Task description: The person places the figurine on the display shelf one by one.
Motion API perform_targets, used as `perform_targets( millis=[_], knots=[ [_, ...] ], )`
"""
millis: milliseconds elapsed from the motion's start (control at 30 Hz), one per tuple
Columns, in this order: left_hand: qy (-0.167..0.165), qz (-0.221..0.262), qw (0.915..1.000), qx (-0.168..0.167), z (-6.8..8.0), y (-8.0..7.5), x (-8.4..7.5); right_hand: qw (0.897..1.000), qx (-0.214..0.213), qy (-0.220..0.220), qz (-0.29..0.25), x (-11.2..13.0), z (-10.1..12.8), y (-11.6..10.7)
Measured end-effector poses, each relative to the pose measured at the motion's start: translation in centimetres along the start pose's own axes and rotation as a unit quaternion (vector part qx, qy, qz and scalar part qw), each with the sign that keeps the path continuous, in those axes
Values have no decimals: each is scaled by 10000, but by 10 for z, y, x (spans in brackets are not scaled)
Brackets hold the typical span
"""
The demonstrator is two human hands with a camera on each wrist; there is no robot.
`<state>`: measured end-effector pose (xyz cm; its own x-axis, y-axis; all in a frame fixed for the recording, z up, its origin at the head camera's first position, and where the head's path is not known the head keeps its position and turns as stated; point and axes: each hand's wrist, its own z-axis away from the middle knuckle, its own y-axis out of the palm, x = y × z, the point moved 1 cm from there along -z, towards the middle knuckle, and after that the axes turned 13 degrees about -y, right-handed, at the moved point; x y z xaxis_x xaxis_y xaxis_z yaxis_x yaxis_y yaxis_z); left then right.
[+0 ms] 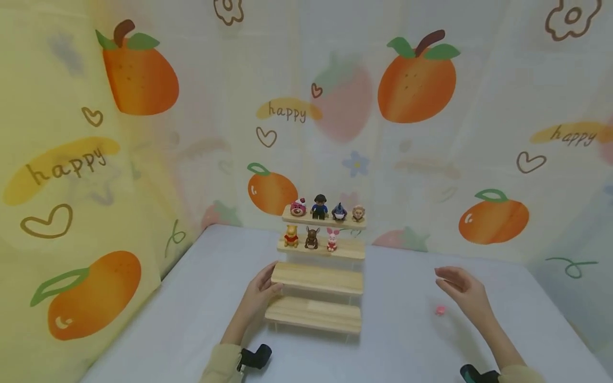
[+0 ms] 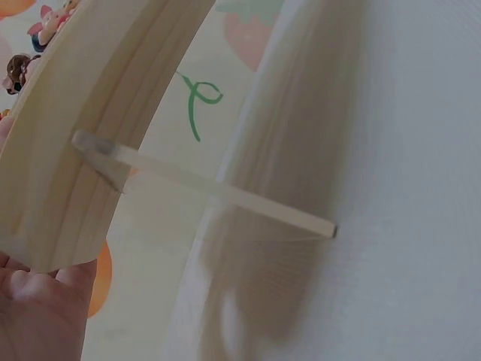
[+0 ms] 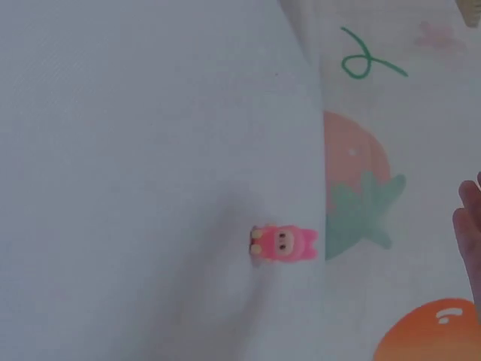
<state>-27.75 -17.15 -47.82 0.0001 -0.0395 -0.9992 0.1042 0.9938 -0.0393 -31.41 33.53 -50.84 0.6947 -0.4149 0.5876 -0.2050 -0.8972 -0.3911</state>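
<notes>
A stepped wooden display stand rises on the white table. My left hand holds the left end of one of its lower tiers, thumb at the front and fingers at the back edge. The left wrist view catches the palm against the end of the board. Above the table on the right, my right hand is raised with relaxed, slightly bent fingers and nothing in them. Just below and left of it a small pink figurine stands on the table; in the right wrist view this figurine shows eared and upright.
Several small figurines stand on the top tier, among them a dark-haired one in blue. The tier below carries a yellow bear, a brown figure and a pink piglet. Fruit-printed cloth hangs behind the table.
</notes>
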Motion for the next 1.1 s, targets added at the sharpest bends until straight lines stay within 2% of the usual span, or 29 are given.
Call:
perform_targets(
  millis=[100, 267, 367, 433, 600, 800, 967, 1100],
  knots=[
    [1, -7, 10000, 17, 1, -1, 0, 9995, 246, 141, 127, 12, 4, -2],
    [-2, 17, 10000, 6, 1, -2, -3, 9960, 625, 616, 148, 57, -6, -3],
    [-92, 8, 10000, -35, 0, -2, -2, 9944, 779, 666, -267, 79, -8, -3],
    [-154, -10, 9999, -60, 0, -1, -2, 9921, 966, 543, -581, 83, -5, -3],
    [-279, 6, 9996, -79, 0, -1, -2, 9801, 1489, 635, -1152, 78, 8, -5],
    [-344, 68, 9993, 119, -3, 1, 0, 9709, 1929, 1026, -978, 72, 20, -10],
    [-227, -3, 9997, 97, -4, 1, -3, 9669, 1832, 1402, -1086, 69, 22, -9],
    [-239, -112, 9996, 20, -1, -4, 0, 9725, 1689, 1493, -586, 69, 22, -3]
  ],
)
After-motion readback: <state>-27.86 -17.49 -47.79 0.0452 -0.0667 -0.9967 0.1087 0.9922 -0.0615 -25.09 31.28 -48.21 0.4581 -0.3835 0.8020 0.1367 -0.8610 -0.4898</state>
